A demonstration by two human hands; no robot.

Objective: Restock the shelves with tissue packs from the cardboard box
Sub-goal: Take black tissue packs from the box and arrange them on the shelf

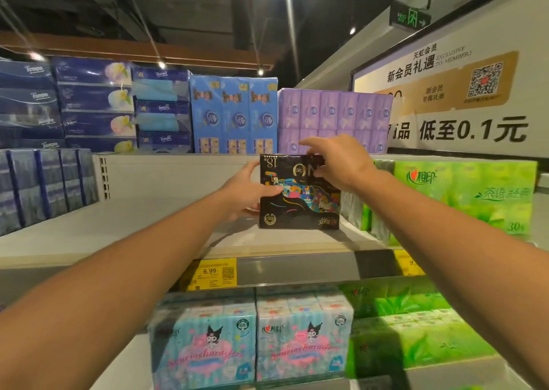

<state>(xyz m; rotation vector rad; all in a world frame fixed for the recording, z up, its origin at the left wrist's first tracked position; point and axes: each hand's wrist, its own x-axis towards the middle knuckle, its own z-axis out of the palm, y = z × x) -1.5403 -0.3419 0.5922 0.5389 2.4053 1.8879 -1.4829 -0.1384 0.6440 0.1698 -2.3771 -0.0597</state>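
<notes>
A black tissue pack (pixel 298 202) with colourful artwork stands upside down on the grey middle shelf (pixel 133 223). My left hand (pixel 245 190) grips its left side, thumb across the front. My right hand (pixel 338 160) holds its top right corner from above. The pack sits just left of green tissue packs (pixel 463 193). The cardboard box is not in view.
Blue and purple packs (pixel 332 119) fill the top shelf. Dark blue packs (pixel 44 181) stand at the middle shelf's left. Pastel cartoon packs (pixel 252 339) and green packs fill the lower shelf. A yellow price tag (pixel 212 273) hangs on the shelf edge.
</notes>
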